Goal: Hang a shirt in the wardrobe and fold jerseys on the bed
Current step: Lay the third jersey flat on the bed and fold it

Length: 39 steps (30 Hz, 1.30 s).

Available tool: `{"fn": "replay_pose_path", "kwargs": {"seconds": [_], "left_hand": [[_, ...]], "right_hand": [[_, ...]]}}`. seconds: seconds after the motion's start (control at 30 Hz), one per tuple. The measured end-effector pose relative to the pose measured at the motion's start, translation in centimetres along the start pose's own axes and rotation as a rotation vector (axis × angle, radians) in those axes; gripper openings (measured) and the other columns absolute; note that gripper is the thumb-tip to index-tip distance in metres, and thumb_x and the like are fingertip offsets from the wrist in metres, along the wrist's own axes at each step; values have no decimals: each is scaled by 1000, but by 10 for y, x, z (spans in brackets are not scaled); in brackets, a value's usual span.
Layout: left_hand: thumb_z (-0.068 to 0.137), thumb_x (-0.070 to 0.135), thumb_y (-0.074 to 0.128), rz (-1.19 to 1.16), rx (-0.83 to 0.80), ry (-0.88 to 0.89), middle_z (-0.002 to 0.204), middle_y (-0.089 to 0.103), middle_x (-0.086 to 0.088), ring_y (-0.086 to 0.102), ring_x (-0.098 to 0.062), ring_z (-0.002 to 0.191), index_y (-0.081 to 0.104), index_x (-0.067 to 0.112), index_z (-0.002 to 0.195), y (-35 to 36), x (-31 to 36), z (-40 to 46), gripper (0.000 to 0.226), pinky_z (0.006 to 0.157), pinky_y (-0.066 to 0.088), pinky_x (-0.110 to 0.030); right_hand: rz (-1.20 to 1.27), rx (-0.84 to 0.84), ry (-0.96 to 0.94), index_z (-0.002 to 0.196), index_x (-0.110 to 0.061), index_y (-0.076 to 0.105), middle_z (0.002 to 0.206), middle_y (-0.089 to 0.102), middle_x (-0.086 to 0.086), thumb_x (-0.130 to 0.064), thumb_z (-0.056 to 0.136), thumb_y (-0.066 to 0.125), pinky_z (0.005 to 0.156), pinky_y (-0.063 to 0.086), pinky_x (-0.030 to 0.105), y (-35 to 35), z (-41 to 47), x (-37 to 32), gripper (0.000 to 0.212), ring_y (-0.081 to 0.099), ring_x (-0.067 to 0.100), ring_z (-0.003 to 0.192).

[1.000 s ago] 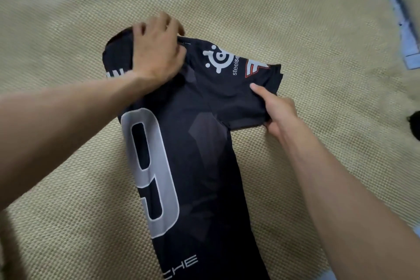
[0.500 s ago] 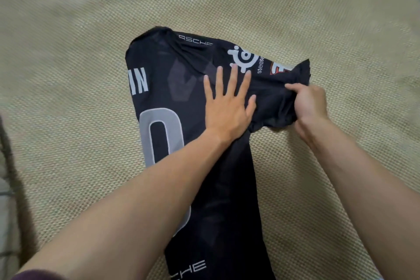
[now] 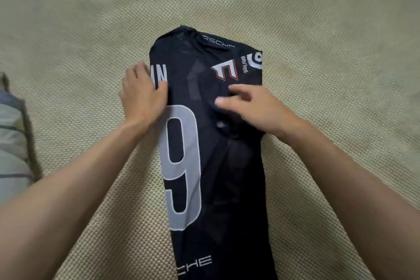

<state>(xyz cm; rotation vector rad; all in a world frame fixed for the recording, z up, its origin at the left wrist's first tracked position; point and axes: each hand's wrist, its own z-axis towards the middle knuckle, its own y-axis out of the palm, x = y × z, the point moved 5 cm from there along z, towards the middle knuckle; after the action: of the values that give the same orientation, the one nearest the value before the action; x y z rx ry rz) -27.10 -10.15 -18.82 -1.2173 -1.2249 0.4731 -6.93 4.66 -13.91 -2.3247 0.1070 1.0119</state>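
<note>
Black jersey (image 3: 216, 154) lies narrowed lengthwise mid-bed (image 3: 329, 41), collar at twelve o'clock; both hands, left (image 3: 142, 95) at its nine o'clock edge, right (image 3: 252, 107) on the folded-in sleeve, rest open and should press creases flat.

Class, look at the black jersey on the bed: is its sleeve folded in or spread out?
Folded in. The black jersey lies as a narrow strip, its logo sleeve turned over the body under the right hand.
</note>
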Motion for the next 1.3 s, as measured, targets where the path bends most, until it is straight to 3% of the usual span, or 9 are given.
{"fn": "replay_pose_path", "kwargs": {"seconds": [0.17,0.27,0.37,0.5,0.63,0.8,0.93,1.13,1.3], "left_hand": [[69,50,63,-388,-124,-323,111,70,-15,67,-31,103,66,4,112,-9,5,44,62,89,54,-44],[67,35,80,-585,-267,-339,89,74,-7,73,-22,80,71,8,100,5,20,60,43,70,60,-35],[65,20,88,-859,-527,-456,105,75,-18,76,-25,80,66,0,118,27,35,60,61,64,61,-41],[89,-2,66,-1065,-485,-340,98,75,-20,76,-25,75,67,-5,112,0,66,70,23,62,60,-36],[81,-6,70,-1126,-353,-92,109,72,-24,74,-34,91,62,-5,119,-65,101,84,39,79,62,-47],[70,4,79,-942,-247,221,101,76,-10,74,-24,94,69,6,107,-133,127,58,38,85,60,-43],[68,-3,77,-601,-418,585,77,65,9,62,-6,77,68,30,76,-125,112,-47,35,75,50,-26],[65,13,71,-123,-739,873,90,56,15,54,-7,88,59,31,91,-58,12,-213,33,80,44,-29],[60,39,73,101,-979,971,89,55,20,53,1,85,55,40,98,-7,-56,-323,42,80,35,-16]], "right_hand": [[273,459,212,72,-12,66,72,71,5,-27,87,60,72,60,44,-53,15,62,22,66,29,68],[499,161,306,90,-12,74,85,76,4,-22,90,72,60,57,20,-30,30,67,10,70,13,67],[621,-26,352,113,-8,74,104,79,5,-16,87,77,66,60,22,-12,47,47,27,77,15,90],[588,83,222,116,-4,74,107,78,12,-1,80,80,81,63,32,-18,73,14,37,75,26,102],[565,243,-4,113,-2,75,106,78,11,4,67,84,92,60,37,-69,83,-40,47,76,22,98],[522,276,-148,116,-5,73,110,78,6,1,62,86,95,59,37,-116,50,-68,56,75,20,103],[418,246,-197,101,-13,78,102,80,1,4,70,84,95,58,33,-100,-12,-33,36,74,11,99],[-137,146,-295,76,-16,72,77,73,-5,-36,84,67,70,47,25,-27,-130,61,21,65,6,75],[-644,-61,-403,91,-18,75,113,74,-4,-4,67,83,88,50,23,29,-186,147,28,71,20,102]]}}
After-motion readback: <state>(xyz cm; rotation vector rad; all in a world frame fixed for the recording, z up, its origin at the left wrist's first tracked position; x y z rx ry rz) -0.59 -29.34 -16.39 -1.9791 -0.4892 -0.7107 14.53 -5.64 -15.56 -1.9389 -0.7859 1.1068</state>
